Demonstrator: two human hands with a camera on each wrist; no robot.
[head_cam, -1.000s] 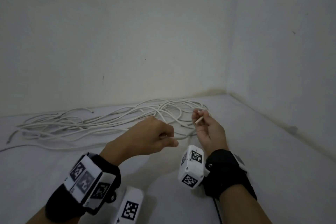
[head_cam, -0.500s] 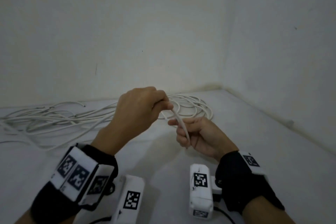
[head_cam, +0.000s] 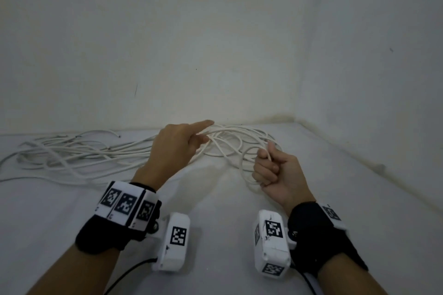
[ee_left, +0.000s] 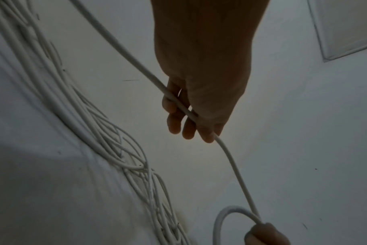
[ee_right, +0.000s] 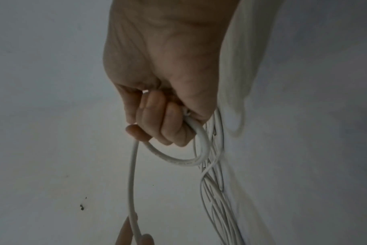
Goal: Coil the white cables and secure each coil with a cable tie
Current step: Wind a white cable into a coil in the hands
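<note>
A pale wall [head_cam: 215, 43] fills most of the head view and meets a second wall [head_cam: 371, 55] in a corner at the right; below them lies a white surface [head_cam: 227, 199]. Along the foot of the back wall sprawls a loose heap of white cables [head_cam: 79, 155], long strands running from the far left edge toward the corner, where they curl into overlapping loops just beyond the hands.

Both forearms reach in from the bottom edge, each with a black wrist strap carrying white blocks printed with black-and-white square markers [head_cam: 124, 206].

The left hand [head_cam: 175, 148] is raised over the middle of the heap, index finger stretched out toward the corner. Its wrist camera shows one white cable [ee_left: 140, 69] running across the underside of the hand, the curled fingers [ee_left: 174, 122] hooked round it; how firmly they squeeze it is hard to judge in the dim, backlit picture.

From there the same cable runs on to the right hand [head_cam: 278, 175], which is clenched in a fist around it, palm turned up and toward the person. The right wrist view shows the cable bent into a small loop [ee_right: 191, 157] just below the closed fingers [ee_right: 157, 119], with a short cut end of the cable peeping out between finger and palm.
</note>
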